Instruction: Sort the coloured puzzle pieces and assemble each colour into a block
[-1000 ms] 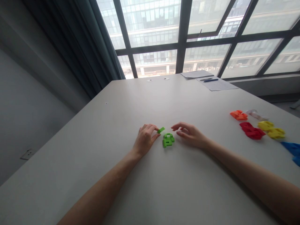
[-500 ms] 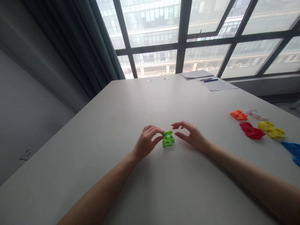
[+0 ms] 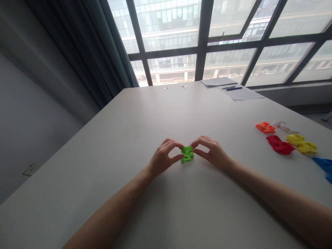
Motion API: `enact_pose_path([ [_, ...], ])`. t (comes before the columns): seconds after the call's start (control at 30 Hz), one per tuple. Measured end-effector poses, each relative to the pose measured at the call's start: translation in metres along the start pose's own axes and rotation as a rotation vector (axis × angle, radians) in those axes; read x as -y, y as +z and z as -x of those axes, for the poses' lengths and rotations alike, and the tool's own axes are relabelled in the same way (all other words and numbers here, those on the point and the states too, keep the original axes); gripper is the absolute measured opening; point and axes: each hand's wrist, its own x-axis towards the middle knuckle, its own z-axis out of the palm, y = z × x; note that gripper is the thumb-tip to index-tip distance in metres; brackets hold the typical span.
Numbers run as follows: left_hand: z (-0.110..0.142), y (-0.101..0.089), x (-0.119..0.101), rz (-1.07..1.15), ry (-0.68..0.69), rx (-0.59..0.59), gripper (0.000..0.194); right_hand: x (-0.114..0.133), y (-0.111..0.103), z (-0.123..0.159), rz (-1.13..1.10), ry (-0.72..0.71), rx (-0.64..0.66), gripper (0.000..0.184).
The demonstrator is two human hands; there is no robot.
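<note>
A small bright green plastic piece [image 3: 187,154] with notches and raised blocks stands on the white table, between my two hands. My left hand [image 3: 165,156] has its index fingertip on the upper left corner and its thumb on the left side. From the right, my right hand [image 3: 210,151] pinches the upper right edge between thumb and index finger. Whether the green is one piece or several fitted together, I cannot tell.
On the right side of the white table [image 3: 145,121] lie an orange piece [image 3: 265,127], a red piece [image 3: 280,145], yellow pieces [image 3: 302,144], a blue piece [image 3: 324,165] and a whitish piece [image 3: 286,127]. Papers [image 3: 219,82] and a pen [image 3: 234,88] lie near the window.
My right hand has moved left and closed its fingertips on the green piece. The green upper part sits slightly lower, and my left thumb now reaches further over its left side.
</note>
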Motion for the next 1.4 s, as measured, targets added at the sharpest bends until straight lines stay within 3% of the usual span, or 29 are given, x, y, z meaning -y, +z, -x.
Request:
enact_pose_path([
  [0.9, -0.001, -0.003, -0.002, -0.003, 0.104, 0.056, 0.012, -0.002, 0.001, 0.000, -0.044, -0.018, 0.036, 0.016],
  [1.1, -0.002, -0.003, -0.001, -0.037, 0.127, 0.009, 0.019, -0.003, 0.001, 0.000, -0.063, -0.003, 0.042, 0.016],
  [1.23, 0.000, -0.003, -0.003, -0.123, 0.163, 0.014, 0.029, -0.004, 0.001, -0.001, -0.099, 0.024, 0.042, 0.016],
  [1.4, 0.002, -0.003, -0.011, -0.316, 0.271, 0.064, 0.021, -0.005, 0.002, -0.002, -0.160, 0.029, 0.062, 0.016],
])
